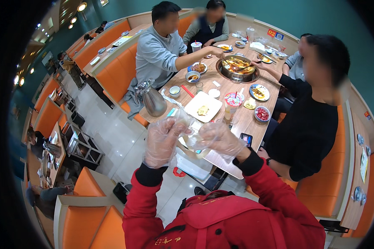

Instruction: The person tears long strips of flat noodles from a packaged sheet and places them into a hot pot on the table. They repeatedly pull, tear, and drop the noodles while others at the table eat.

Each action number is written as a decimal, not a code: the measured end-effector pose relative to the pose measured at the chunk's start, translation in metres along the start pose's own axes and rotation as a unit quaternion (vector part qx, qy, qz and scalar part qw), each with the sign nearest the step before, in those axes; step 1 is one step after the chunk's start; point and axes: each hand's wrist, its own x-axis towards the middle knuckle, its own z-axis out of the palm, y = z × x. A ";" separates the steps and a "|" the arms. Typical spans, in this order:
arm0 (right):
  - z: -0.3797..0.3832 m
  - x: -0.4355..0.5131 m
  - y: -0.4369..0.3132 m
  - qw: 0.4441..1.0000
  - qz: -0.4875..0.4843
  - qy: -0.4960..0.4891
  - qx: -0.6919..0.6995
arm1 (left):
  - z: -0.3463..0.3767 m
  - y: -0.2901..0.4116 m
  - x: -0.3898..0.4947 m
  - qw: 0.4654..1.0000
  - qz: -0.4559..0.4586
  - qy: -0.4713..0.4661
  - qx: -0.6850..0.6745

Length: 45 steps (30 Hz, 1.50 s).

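My left hand [164, 140] and my right hand [221, 138] are raised in front of my chest, both in clear plastic gloves. The fingers of each are closed on a pale, soft strip [197, 153] that looks like dough. It sags in a loop between the two fists, and its ends are hidden in the gloves. Under the hands is a white plastic tub [193, 166], partly covered by them. Just beyond, a white square plate [203, 106] with a small yellowish piece of food [203, 110] lies on the wooden table [182, 84].
A steel pot of red broth [238, 67] sits in the table, with two seated people's hands at it. A steel pitcher [152, 98] stands left, a drink cup [232, 105] and a bowl of red pieces [262, 114] right. A phone [246, 139] lies by the table edge.
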 end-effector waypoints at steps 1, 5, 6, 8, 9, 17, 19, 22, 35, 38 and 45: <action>-0.007 -0.003 0.000 0.999 -0.036 0.002 -0.019 | -0.005 0.002 0.001 0.999 0.010 -0.019 0.040; -0.031 -0.009 -0.016 0.986 0.005 -0.026 0.162 | 0.001 0.023 0.009 0.997 -0.010 -0.071 0.019; -0.034 -0.008 -0.021 0.987 0.008 -0.045 0.152 | 0.003 0.021 0.011 0.997 -0.004 -0.074 0.011; -0.037 0.001 -0.022 0.994 -0.039 -0.095 0.034 | 0.004 0.030 0.015 0.996 0.005 -0.092 0.017; -0.038 0.004 -0.024 0.992 -0.045 -0.118 -0.001 | 0.006 0.033 0.017 0.995 0.010 -0.101 0.019; 0.011 0.003 -0.019 0.979 0.047 -0.098 0.172 | 0.012 0.030 0.029 0.992 0.057 -0.065 0.088; 0.019 0.002 -0.009 0.990 -0.009 -0.073 0.121 | 0.008 0.026 0.031 0.993 0.048 -0.054 0.093; 0.022 -0.003 -0.004 0.994 0.024 -0.047 0.100 | -0.002 0.011 0.035 0.993 0.062 -0.027 0.092; 0.015 -0.014 -0.027 0.973 0.155 -0.006 0.173 | -0.063 -0.056 0.042 0.989 -0.100 0.052 -0.098; 0.014 -0.001 -0.051 0.960 0.177 0.011 0.215 | -0.063 -0.071 0.042 0.989 -0.103 0.061 -0.089; 0.009 0.021 -0.055 0.952 0.255 0.006 0.170 | -0.067 -0.134 0.029 0.993 0.028 0.074 0.087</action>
